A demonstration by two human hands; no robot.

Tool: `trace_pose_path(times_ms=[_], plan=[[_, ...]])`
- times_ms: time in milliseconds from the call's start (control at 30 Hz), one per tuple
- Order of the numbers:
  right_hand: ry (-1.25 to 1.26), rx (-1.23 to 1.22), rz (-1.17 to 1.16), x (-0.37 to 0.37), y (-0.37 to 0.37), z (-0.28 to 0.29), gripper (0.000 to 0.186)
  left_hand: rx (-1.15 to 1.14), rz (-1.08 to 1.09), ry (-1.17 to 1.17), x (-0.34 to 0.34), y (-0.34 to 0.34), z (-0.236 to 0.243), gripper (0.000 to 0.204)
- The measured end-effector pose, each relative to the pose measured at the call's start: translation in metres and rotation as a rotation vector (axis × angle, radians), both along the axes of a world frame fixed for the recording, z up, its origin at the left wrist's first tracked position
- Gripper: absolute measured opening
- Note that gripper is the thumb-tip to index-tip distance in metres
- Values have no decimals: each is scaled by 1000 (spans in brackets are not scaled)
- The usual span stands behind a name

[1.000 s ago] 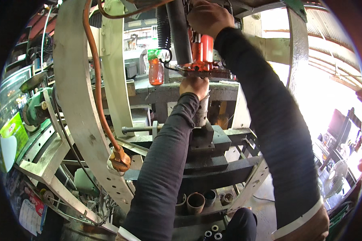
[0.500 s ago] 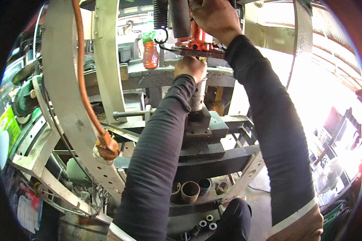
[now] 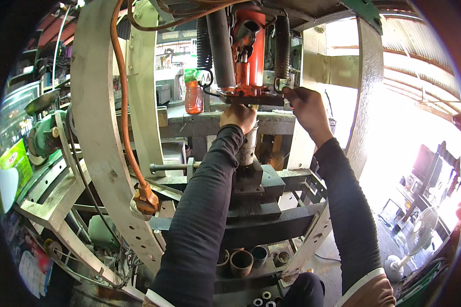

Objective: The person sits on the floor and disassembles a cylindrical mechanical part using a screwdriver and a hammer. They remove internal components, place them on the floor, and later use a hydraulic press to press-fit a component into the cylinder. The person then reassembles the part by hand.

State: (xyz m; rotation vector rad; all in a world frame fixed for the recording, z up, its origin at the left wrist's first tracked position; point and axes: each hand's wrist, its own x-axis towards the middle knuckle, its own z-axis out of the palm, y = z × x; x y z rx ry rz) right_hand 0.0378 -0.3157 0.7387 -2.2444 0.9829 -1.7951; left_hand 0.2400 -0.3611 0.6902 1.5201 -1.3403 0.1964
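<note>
Under the dark crossplate (image 3: 264, 100) of a red hydraulic jack (image 3: 256, 46), my left hand (image 3: 239, 116) is closed in a fist at the top of an upright metal cylinder (image 3: 248, 146). What its fingers wrap is hidden. My right hand (image 3: 308, 111) is at the plate's right end, thumb and fingers curled together below the hook of a coil spring (image 3: 281, 48). Whether it pinches the hook, the plate or something small cannot be made out. The cylinder stands upright on dark steel blocks (image 3: 266, 185) on the press frame.
A pale steel upright (image 3: 95, 102) rises at left, with an orange cord and plug (image 3: 146, 200) hanging beside it. A bottle of red liquid (image 3: 193, 97) stands behind. Metal cups (image 3: 241, 262) sit low down near my knee. A fan (image 3: 422, 230) is at right.
My right hand has come down from beside the jack's upper part to the plate's right end. My left hand stays at the cylinder's top. The view has tilted upward, showing more of the jack.
</note>
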Motion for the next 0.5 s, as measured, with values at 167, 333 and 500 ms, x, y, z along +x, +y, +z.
trace_pose_path(times_ms=[167, 333, 500], plan=[[349, -243, -180, 14, -9, 39, 55, 1, -49, -38, -3, -1, 4, 48], [449, 290, 59, 28, 13, 70, 41, -26, -12, -26, 13, -17, 0, 46], [699, -94, -166, 32, -6, 74, 32, -55, -32, -32, 0, -11, 2, 46]])
